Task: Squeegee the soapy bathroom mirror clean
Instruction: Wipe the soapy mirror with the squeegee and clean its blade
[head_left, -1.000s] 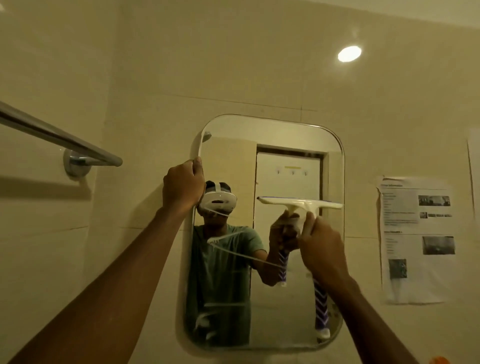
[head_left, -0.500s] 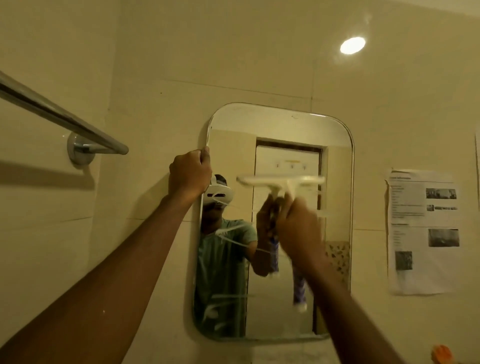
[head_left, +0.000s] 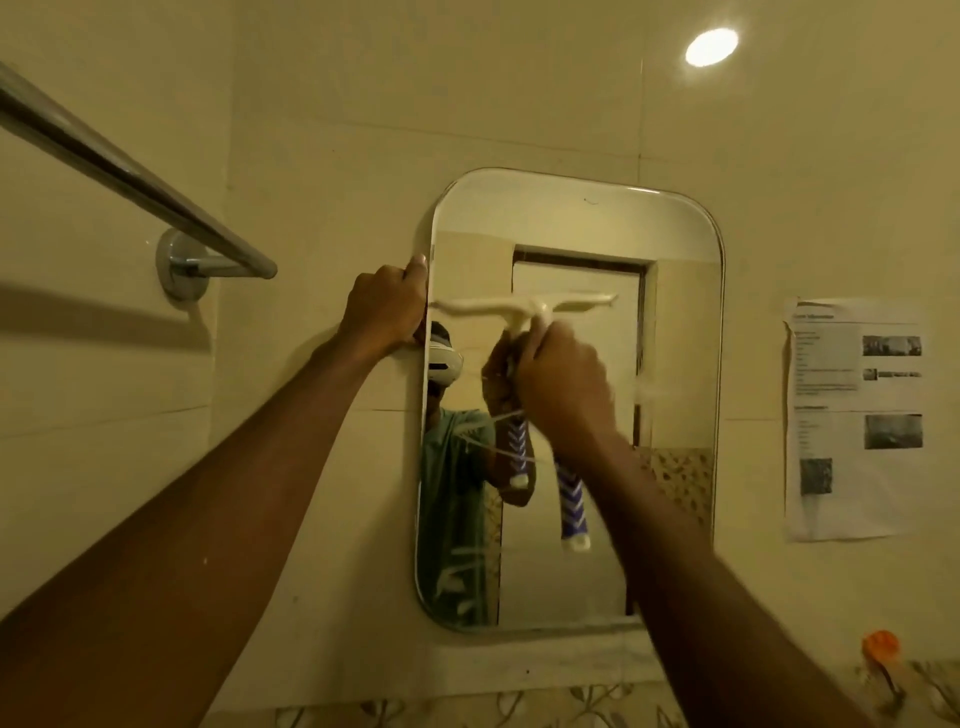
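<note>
A rounded rectangular mirror (head_left: 675, 322) hangs on the tiled wall, with thin soap streaks across its lower left part. My right hand (head_left: 563, 387) grips a white squeegee (head_left: 519, 309) by its blue-and-white handle. The blade lies level against the glass in the mirror's upper left half, blurred by motion. My left hand (head_left: 387, 306) is closed on the mirror's left edge, just left of the blade's end. The mirror reflects a person in a green shirt and a headset.
A chrome towel rail (head_left: 130, 182) juts from the wall at upper left. A printed paper sheet (head_left: 854, 415) is stuck to the wall right of the mirror. An orange object (head_left: 880, 647) sits at lower right. A ceiling light (head_left: 711, 47) glows above.
My right hand has carried the squeegee from the mirror's right side to its left side and a little higher. My left hand has stayed on the mirror's edge.
</note>
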